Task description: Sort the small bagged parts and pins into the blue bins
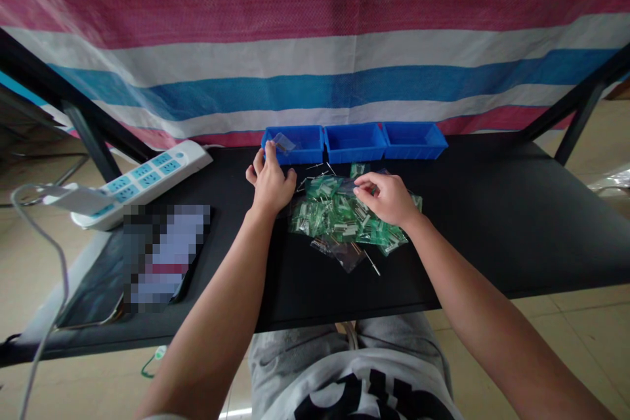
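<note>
Three bins (pixel 357 155) are standing side by side along the rear of the tabletop (pixel 516 210), with a sheet (pixel 344 56) hanging behind them. Before them a pile of packets (pixel 352 213) is lying, a loose rod (pixel 373 264) jutting toward the front edge. The left hand (pixel 270 180) is hovering before the leftmost bin, the right hand (pixel 388 197) over the pile's right rear. Leftward, a power strip (pixel 147 180) is lying behind a phone (pixel 170 256) (its outline is being blurred).

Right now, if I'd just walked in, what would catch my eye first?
Probably the pile of small greenish packets on the black table, with the right hand at its right side and the left hand by the leftmost of three blue bins. Behind the bins hangs a big striped sheet in red, white and blue.
</note>
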Motion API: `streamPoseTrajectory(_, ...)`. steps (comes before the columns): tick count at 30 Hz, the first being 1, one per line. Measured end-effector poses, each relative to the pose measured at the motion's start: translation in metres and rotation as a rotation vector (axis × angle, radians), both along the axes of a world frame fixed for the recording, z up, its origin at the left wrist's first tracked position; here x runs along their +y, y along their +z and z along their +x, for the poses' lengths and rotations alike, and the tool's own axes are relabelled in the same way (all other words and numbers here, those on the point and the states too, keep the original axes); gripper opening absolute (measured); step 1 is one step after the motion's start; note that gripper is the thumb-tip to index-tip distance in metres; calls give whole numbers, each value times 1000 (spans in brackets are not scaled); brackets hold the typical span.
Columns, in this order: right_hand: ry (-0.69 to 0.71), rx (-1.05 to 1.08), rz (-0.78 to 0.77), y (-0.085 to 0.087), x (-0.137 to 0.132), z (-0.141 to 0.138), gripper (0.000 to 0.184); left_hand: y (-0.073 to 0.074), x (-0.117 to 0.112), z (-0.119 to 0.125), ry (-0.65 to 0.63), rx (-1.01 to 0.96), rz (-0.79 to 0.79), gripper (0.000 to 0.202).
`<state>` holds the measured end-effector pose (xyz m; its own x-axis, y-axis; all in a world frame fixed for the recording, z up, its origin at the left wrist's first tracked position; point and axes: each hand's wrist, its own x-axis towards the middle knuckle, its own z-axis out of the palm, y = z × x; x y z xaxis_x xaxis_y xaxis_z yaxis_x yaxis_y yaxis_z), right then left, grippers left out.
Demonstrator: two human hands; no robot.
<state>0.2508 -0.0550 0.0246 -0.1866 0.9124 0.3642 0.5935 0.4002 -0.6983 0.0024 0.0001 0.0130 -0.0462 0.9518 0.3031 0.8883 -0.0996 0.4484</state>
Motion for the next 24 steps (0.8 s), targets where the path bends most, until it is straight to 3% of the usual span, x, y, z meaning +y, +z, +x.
streamPoseTrajectory(6, 5, 1, 9, 1, 0, 0, 13, 0, -2, 0, 35, 74, 21, 71)
streamPoseTrajectory(13, 13, -8, 13, 0, 0, 1, 15, 3, -6, 4, 66, 20, 104, 69)
streamPoseTrajectory(16, 10, -4, 16, 0, 0, 1, 14, 2, -7, 6, -10, 5, 137, 53)
streamPoseTrajectory(20, -4, 10, 30, 0, 2, 1, 14, 0, -11, 15, -232, -21, 149, 31)
streamPoseTrajectory(24, -38, 20, 82, -2, 4, 1, 13, 10, -20, 32, -358, 22, 35, 36)
